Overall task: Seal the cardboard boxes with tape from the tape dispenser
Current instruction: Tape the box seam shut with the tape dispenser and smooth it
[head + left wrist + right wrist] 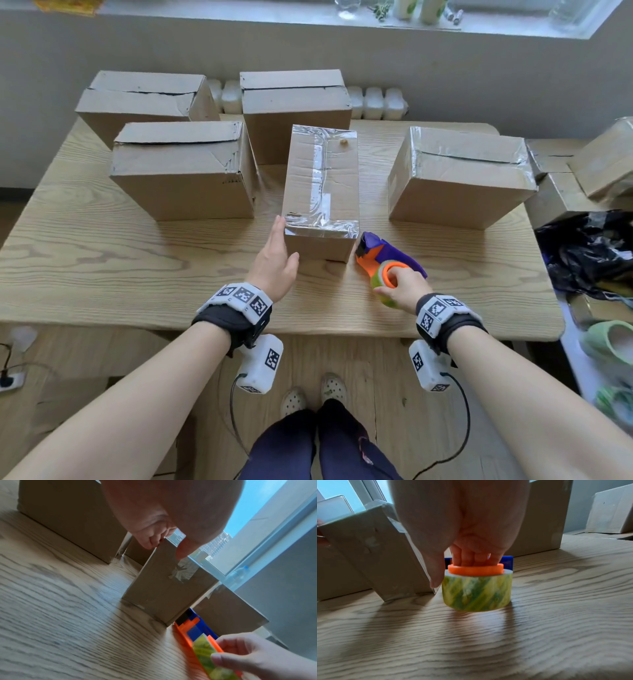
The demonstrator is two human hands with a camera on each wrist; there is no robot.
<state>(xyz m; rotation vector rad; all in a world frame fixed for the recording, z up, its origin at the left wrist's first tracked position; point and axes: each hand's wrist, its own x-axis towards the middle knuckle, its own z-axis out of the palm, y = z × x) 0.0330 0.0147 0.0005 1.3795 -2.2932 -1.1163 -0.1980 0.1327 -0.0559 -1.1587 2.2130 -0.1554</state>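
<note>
1. The right hand (399,287) grips the tape dispenser (387,260), fingers hooked down into the orange hub (476,570) of the yellow-green tape roll (476,592), thumb down the roll's left side
2. The dispenser lies on the wooden worktop (137,260), its purple and orange body pointing away from the person, its black front end just beside the near right corner of the narrow cardboard box (322,192)
3. The left hand (275,263) is at that box's near left corner, fingers straight along the left side wall and thumb at the front face; in the left wrist view the fingertips (149,543) meet the top edge, though blur makes the exact contact hard to judge
4. The narrow box stands in the middle of the worktop with clear tape along its top seam and over its near and far edges
5. A taped box (459,178) sits to its right, well apart
6. To the left stands a box (185,171) whose top seam shows as a dark line, with two more boxes (144,99) (294,109) behind at the far edge, their seams likewise dark
7. Further boxes (603,161) and a black plastic bag (589,253) lie off the worktop's right end
</note>
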